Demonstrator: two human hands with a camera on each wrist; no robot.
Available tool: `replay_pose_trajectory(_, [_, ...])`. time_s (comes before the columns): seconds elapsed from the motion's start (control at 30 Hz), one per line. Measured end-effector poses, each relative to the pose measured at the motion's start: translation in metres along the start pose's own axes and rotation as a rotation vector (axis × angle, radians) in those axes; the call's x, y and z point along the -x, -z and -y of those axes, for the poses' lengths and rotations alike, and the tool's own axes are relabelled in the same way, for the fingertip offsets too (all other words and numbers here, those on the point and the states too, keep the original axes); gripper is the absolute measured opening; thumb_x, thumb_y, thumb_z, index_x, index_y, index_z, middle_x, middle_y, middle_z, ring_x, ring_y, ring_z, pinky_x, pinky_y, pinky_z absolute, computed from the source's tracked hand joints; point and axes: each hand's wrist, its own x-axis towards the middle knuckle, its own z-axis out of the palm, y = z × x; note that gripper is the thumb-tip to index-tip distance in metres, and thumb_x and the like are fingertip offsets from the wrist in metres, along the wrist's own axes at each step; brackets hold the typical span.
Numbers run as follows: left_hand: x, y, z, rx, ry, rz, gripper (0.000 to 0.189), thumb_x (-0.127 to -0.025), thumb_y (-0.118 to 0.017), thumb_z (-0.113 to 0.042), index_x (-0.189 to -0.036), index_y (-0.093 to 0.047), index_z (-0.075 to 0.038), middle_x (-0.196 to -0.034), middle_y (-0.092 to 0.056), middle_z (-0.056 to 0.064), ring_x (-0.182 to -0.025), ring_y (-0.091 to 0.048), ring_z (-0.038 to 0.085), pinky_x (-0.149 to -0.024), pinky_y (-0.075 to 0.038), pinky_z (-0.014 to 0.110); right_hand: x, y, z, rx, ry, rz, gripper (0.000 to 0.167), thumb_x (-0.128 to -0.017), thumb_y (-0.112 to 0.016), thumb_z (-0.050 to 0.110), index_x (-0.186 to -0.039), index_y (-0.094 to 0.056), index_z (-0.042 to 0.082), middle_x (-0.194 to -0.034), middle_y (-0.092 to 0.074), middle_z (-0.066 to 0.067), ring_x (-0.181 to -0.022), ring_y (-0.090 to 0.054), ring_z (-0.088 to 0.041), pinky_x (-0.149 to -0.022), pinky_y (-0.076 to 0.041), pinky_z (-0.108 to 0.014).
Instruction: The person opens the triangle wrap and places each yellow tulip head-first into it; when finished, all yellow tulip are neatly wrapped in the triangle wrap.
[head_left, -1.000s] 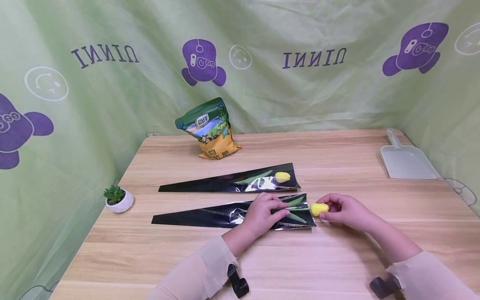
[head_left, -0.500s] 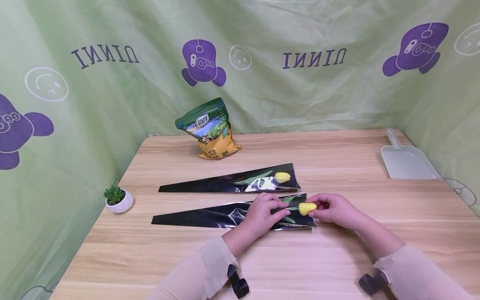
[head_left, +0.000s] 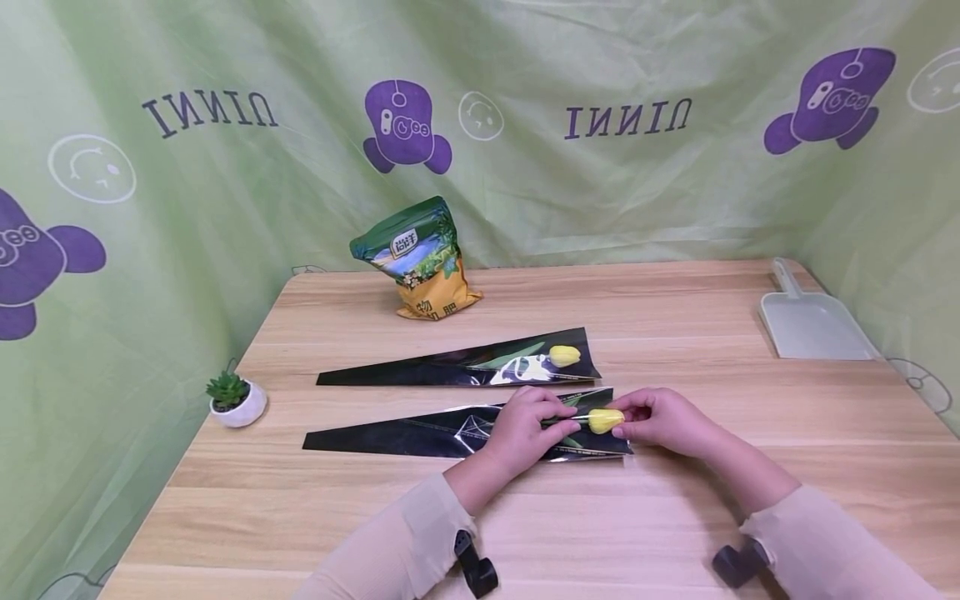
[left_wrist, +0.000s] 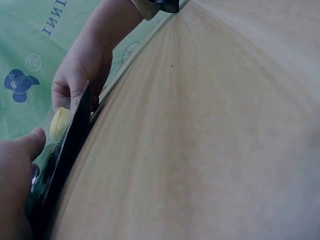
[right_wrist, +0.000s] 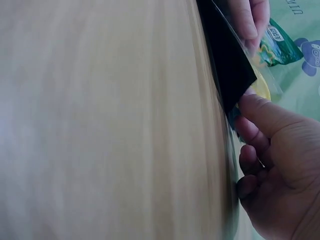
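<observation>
In the head view, a black flower sleeve (head_left: 420,435) with a clear front lies across the table, its wide mouth to the right. My left hand (head_left: 521,429) is over its wide part, thumb and forefinger pinching the film near the mouth. A yellow tulip (head_left: 606,420) has its stem and green leaves inside the sleeve, its bloom just within the mouth. My right hand (head_left: 663,423) pinches the bloom from the right. In the right wrist view the sleeve's dark corner (right_wrist: 230,60) partly hides the bloom (right_wrist: 261,89).
Behind lies a second black sleeve (head_left: 420,365) holding another yellow tulip (head_left: 565,356). A green and yellow fertilizer bag (head_left: 423,267) stands farther back. A small potted succulent (head_left: 238,400) is at the left edge, and a grey dustpan (head_left: 817,323) lies back right.
My right hand has moved left, pushing the tulip deeper, so its bloom has passed from outside the mouth to inside it. My left hand has stayed in place.
</observation>
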Motion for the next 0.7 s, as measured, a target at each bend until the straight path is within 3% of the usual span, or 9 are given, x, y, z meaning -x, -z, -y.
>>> replay_pose_trajectory(0.47, [0.000, 0.000, 0.002, 0.036, 0.011, 0.002, 0.021, -0.085, -0.076, -0.028, -0.103, -0.078, -0.016, -0.099, -0.071, 0.000, -0.099, -0.061, 0.015, -0.090, -0.049, 0.029, -0.006, -0.012, 0.008, -0.053, 0.011, 0.003, 0.033, -0.082, -0.079, 0.020, -0.108, -0.073, 0.002, -0.085, -0.070, -0.001, -0.074, -0.057, -0.003, -0.066, -0.048, -0.019])
replay_pose_trajectory(0.7, [0.001, 0.001, 0.000, 0.011, 0.020, 0.030, 0.024, -0.086, -0.075, -0.031, -0.105, -0.078, -0.018, -0.100, -0.071, -0.001, -0.101, -0.061, 0.015, -0.090, -0.049, 0.026, -0.003, -0.009, 0.010, -0.024, 0.000, 0.010, 0.034, -0.081, -0.079, 0.019, -0.109, -0.071, 0.000, -0.082, -0.065, 0.000, -0.072, -0.053, -0.006, -0.063, -0.046, -0.019])
